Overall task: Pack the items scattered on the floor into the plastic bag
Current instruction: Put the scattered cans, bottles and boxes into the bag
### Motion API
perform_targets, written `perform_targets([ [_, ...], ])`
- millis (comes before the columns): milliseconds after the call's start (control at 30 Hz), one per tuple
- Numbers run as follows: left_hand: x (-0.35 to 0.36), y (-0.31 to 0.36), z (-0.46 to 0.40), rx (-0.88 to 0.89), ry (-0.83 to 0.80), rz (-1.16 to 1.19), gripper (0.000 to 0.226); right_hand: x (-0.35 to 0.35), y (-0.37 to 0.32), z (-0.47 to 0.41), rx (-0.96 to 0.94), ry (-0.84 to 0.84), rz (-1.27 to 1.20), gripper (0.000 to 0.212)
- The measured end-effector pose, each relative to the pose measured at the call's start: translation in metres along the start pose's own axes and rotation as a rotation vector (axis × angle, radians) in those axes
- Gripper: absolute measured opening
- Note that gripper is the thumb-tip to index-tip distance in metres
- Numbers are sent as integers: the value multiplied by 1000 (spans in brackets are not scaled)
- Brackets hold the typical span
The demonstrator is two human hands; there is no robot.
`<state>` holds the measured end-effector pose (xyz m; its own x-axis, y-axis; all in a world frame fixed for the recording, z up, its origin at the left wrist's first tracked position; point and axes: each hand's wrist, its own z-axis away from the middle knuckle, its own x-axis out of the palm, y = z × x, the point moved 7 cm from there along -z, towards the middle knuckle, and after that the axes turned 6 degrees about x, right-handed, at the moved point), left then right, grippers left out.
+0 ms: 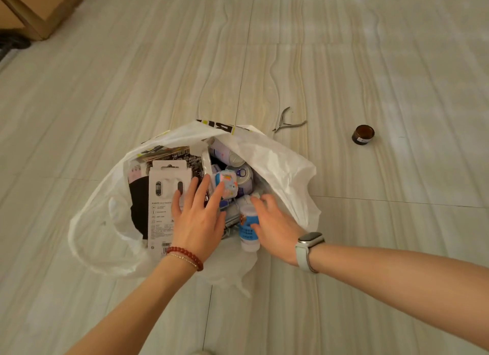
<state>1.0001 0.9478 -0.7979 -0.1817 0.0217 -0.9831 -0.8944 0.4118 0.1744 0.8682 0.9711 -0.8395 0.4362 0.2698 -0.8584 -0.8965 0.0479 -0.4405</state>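
A white plastic bag point(280, 166) lies open on the floor, full of packed items. Inside are a white smart-band box point(164, 193), a black pouch point(139, 204), cans point(244, 178) and a small pastel packet point(227, 185). My left hand point(198, 217) rests flat with spread fingers on the box and packets. My right hand point(272, 222) curls around a white bottle with a blue label point(248, 230) at the bag's near edge. Metal nippers point(287, 121) and a small brown glass jar point(363, 134) lie on the floor beyond the bag to the right.
Pale striped floor tiles point(370, 63) surround the bag. A cardboard box point(39, 8) stands at the far left corner, with dark fabric point(13, 43) beside it.
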Motion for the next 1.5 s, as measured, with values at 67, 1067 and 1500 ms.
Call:
perform_targets([
  [67, -7, 6, 8, 28, 82, 20, 48, 7, 1, 8, -26, -50, 5, 58],
  [1067, -22, 11, 51, 43, 130, 194, 13, -41, 32, 15, -824, 258, 903, 11],
  [1500, -3, 27, 61, 272, -82, 132, 16, -8, 42, 1, -426, -53, 775, 64],
])
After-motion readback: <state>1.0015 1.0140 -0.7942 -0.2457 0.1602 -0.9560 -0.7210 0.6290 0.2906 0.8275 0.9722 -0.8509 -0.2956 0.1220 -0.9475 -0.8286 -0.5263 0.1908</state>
